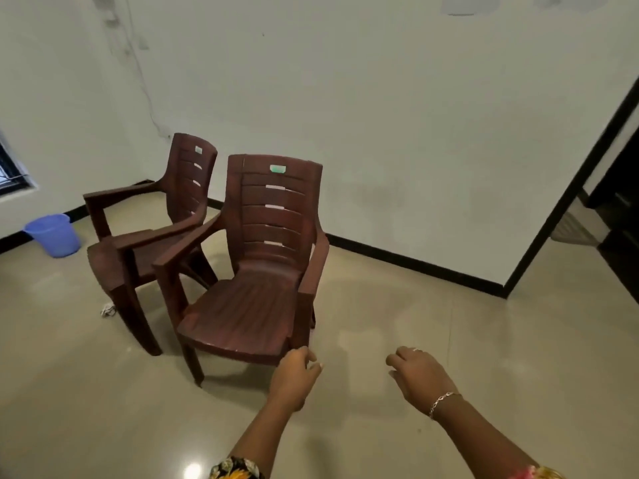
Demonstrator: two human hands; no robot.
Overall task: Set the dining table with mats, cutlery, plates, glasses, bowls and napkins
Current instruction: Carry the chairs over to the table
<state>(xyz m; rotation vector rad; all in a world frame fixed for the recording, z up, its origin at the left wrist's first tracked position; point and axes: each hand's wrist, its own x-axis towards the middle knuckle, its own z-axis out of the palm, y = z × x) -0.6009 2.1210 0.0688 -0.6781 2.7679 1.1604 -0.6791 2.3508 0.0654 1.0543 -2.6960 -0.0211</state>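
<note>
On the left hand (294,376) we see the fingers (313,361) loosely curled and a little apart, closed on nothing. They hang right at the front corner of the near chair (256,305), and we cannot tell whether they touch the seat. The right hand (420,378) has its fingers (394,359) bent and relaxed too, holding nothing, out over the glossy floor (466,305) beside that chair. It wears a ring (416,350) and a bracelet (444,402).

No dining table, mats, cutlery, plates, glasses, bowls or napkins show anywhere; we judge they lie outside this view.

If the near chair is meant for the table, we think a pull at one seat corner could twist or tip it. Its armrest lies close against that of the far chair (192,174) and could snag and drag it along. On so shiny a floor the legs may skid or scrape.

We cannot tell whether the two armrests touch or interlock. The near chair's rear legs are mostly hidden behind its seat. A small white scrap (108,311) by the far chair's leg is too small to name. The blue bucket (55,235) hides its inside, the window (10,167) is cut by the left edge, and the doorway (608,219) at right is dark.
</note>
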